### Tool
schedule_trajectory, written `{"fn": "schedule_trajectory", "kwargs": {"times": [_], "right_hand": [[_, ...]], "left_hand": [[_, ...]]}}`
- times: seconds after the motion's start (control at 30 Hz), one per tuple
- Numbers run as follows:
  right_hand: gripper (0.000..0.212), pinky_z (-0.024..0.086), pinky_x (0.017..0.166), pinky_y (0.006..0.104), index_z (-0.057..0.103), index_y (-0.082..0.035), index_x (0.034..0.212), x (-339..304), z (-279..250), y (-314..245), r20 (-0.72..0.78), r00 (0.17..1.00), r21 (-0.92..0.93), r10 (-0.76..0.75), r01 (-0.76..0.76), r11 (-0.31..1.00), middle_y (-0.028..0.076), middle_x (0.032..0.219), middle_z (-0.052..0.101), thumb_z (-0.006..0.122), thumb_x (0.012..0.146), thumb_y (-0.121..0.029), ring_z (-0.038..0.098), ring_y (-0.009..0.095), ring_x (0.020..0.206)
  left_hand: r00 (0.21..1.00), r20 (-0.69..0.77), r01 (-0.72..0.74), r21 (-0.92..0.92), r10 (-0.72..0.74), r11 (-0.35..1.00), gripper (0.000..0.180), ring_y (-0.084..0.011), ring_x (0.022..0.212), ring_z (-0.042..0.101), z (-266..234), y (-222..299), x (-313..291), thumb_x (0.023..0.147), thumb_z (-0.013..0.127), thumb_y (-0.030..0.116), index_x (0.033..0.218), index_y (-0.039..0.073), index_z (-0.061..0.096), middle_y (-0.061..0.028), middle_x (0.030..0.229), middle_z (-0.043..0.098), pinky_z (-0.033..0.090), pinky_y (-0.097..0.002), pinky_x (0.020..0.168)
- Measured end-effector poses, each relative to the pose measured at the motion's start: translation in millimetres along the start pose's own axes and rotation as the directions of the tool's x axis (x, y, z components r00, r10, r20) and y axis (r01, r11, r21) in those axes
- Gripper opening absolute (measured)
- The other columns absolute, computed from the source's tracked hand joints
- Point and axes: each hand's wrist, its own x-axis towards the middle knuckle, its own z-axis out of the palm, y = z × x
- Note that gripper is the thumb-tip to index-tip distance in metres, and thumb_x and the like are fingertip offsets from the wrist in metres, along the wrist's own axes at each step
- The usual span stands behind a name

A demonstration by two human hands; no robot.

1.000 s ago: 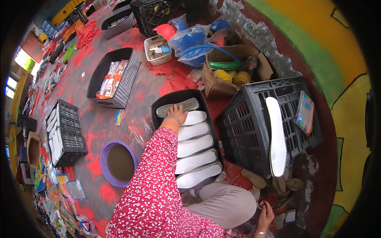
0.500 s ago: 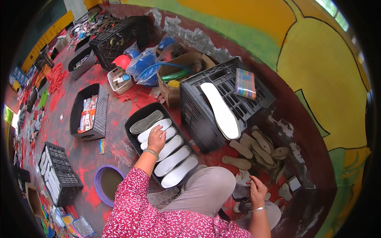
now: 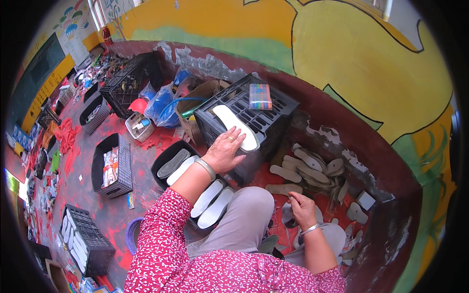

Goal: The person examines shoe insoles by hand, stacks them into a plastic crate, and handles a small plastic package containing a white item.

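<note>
A white insole (image 3: 228,121) lies slantwise on top of an upturned black plastic crate (image 3: 273,128). My left hand (image 3: 225,151) reaches up to its near end, fingers stretched out and overlapping its edge; whether they touch it I cannot tell. Below my wrist stands a dark basket (image 3: 157,158) of insoles, with a grey pair (image 3: 174,163) at its far end and several white insoles (image 3: 215,209) in a row, partly covered by my forearm. Beside my right knee, my right hand (image 3: 303,211) is closed in a pinch; anything in it is too small to make out.
A packet of coloured pens (image 3: 260,96) sits on the crate. Loose insoles (image 3: 312,171) are heaped by the wall at right. Leftward stand a woven basket with packets (image 3: 128,171), a black crate of white pieces (image 3: 100,246) and a purple basin (image 3: 132,234).
My left hand has gone from the insoles in the basket up and right to the insole on the crate, its fingers now spread. My right hand stays pinched by the knee. The view has shifted.
</note>
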Motion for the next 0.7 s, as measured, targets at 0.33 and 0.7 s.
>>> {"fn": "schedule_trajectory", "kwargs": {"times": [0.33,0.7], "right_hand": [[0.019,0.050,0.070,0.0335,0.066,-0.004,0.096,-2,-9,-7,0.004,0.996,-0.043,-0.084,0.084,0.996,0.016,0.085,0.066,0.058,0.082,-0.013,0.065,0.029,0.079],[0.020,0.050,0.072,0.0361,0.066,-0.005,0.097,-7,-17,-10,-0.001,0.995,-0.076,-0.099,0.098,0.992,0.017,0.089,0.065,0.056,0.083,-0.016,0.064,0.032,0.082]], "left_hand": [[0.982,0.138,-0.131,0.034,0.126,0.991,0.029,-0.0355,0.109,0.054,7,1,18,0.085,0.060,0.018,0.110,0.004,0.058,-0.0164,0.113,0.059,0.042,-0.0399,0.095],[0.997,-0.057,0.050,-0.068,-0.054,0.996,0.021,-0.0300,0.096,0.060,10,2,28,0.083,0.054,0.007,0.103,0.005,0.059,-0.0144,0.102,0.063,0.048,-0.0368,0.085]]}}
